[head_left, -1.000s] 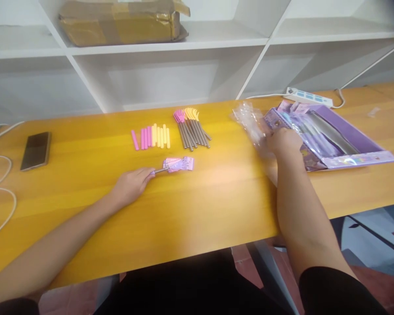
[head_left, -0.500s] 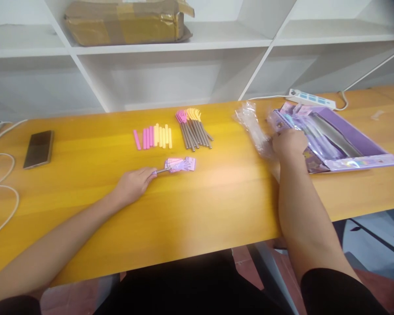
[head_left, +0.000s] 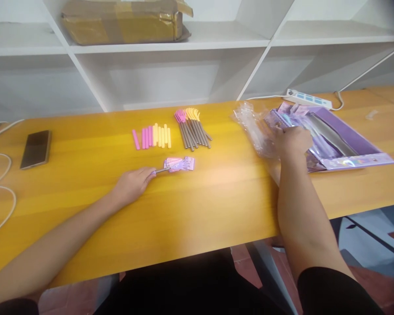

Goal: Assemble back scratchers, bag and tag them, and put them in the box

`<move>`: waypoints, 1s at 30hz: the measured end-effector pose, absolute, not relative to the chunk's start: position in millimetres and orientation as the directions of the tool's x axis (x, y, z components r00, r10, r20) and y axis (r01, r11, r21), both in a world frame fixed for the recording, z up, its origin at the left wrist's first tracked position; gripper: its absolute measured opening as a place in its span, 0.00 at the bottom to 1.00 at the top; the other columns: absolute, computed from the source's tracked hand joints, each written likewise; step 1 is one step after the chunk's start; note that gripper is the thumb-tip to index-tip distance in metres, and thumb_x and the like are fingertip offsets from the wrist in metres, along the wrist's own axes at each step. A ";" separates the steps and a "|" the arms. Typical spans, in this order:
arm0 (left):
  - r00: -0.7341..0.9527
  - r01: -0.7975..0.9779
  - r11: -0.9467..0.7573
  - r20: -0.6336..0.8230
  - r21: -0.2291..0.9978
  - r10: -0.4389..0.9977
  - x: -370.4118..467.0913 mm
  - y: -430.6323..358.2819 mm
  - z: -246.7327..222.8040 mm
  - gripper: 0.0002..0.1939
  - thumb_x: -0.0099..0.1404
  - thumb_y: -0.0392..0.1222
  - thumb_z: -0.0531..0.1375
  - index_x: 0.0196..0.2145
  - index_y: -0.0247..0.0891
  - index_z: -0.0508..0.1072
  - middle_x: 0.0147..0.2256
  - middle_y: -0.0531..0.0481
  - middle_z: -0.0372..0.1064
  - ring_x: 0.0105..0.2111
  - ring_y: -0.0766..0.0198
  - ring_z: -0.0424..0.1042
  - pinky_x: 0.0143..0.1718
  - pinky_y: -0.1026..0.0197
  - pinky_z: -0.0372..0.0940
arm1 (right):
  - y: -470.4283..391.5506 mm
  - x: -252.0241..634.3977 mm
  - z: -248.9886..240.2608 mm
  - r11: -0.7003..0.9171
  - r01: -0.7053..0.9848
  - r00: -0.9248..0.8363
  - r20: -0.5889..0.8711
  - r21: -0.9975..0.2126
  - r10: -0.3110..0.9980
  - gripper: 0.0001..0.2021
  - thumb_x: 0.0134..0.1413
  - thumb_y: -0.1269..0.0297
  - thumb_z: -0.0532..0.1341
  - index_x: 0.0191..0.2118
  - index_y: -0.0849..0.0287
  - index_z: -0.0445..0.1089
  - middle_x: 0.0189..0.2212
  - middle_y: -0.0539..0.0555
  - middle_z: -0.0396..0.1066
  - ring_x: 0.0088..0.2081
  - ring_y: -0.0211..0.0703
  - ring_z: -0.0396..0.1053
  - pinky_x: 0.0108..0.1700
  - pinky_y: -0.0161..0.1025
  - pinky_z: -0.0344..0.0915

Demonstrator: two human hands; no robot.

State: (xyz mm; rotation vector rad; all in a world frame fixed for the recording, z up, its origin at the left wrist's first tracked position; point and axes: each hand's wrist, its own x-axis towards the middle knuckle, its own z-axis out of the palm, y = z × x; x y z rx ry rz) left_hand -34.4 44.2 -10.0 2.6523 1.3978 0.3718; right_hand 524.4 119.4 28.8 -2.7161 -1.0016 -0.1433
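Observation:
My left hand (head_left: 133, 184) is closed around a thin metal rod (head_left: 161, 170) with a purple end. The rod's tip lies over a small fanned pile of pink and purple cards (head_left: 184, 164). At the left side of an open purple box (head_left: 357, 124), my right hand (head_left: 293, 142) is curled among its packaged contents; what its fingers hold is hidden. Crumpled clear plastic bags (head_left: 254, 129) lie just left of that hand. Beyond the cards are pink sticks (head_left: 147, 137) and yellow sticks (head_left: 162, 135) in a row, beside several pink- and yellow-headed back scratchers (head_left: 193, 129) with metal handles.
A dark phone (head_left: 36, 149) lies at the left near a white cable (head_left: 11, 192). A white power strip (head_left: 308, 98) sits behind the purple box. White shelving (head_left: 170, 49) backs the wooden table (head_left: 197, 218), with a taped cardboard box (head_left: 124, 24) on it.
My right hand has shifted slightly right and up over the box's contents. My left hand keeps its hold on the rod. The whole view has moved a little.

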 end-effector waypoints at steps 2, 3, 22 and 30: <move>0.490 0.826 -0.500 0.107 0.261 0.865 -33.2 43.7 -6.6 0.23 0.84 0.52 0.47 0.61 0.41 0.75 0.50 0.43 0.84 0.42 0.51 0.84 0.41 0.54 0.74 | 118.3 525.9 33.1 -0.741 0.637 0.770 0.193 -0.210 0.608 0.17 0.71 0.57 0.66 0.57 0.59 0.84 0.47 0.73 0.79 0.40 0.53 0.67 0.41 0.49 0.51; 0.467 0.830 -0.472 0.092 0.296 0.879 -32.7 43.6 -4.8 0.23 0.84 0.51 0.48 0.64 0.42 0.74 0.49 0.44 0.84 0.40 0.52 0.83 0.41 0.54 0.74 | 118.0 526.3 36.9 -0.743 0.632 0.774 0.228 -0.220 0.591 0.16 0.71 0.59 0.65 0.56 0.58 0.84 0.46 0.72 0.78 0.40 0.53 0.67 0.41 0.49 0.51; 0.643 0.115 0.014 -0.086 0.993 0.761 13.1 -23.1 6.0 0.28 0.66 0.62 0.72 0.58 0.46 0.77 0.49 0.40 0.76 0.46 0.50 0.77 0.46 0.50 0.74 | -27.3 230.3 15.9 0.942 0.280 -0.717 0.612 -0.185 0.333 0.23 0.70 0.70 0.58 0.67 0.69 0.68 0.50 0.68 0.78 0.48 0.59 0.79 0.47 0.53 0.80; 0.463 -0.086 0.348 -0.272 0.934 0.844 13.3 -12.0 -8.2 0.24 0.68 0.62 0.71 0.49 0.40 0.80 0.26 0.59 0.56 0.19 0.75 0.48 0.21 0.65 0.45 | 8.5 251.7 12.0 0.492 0.185 -0.236 0.447 -0.851 0.863 0.03 0.72 0.67 0.58 0.45 0.53 0.69 0.34 0.50 0.71 0.32 0.40 0.71 0.33 0.38 0.71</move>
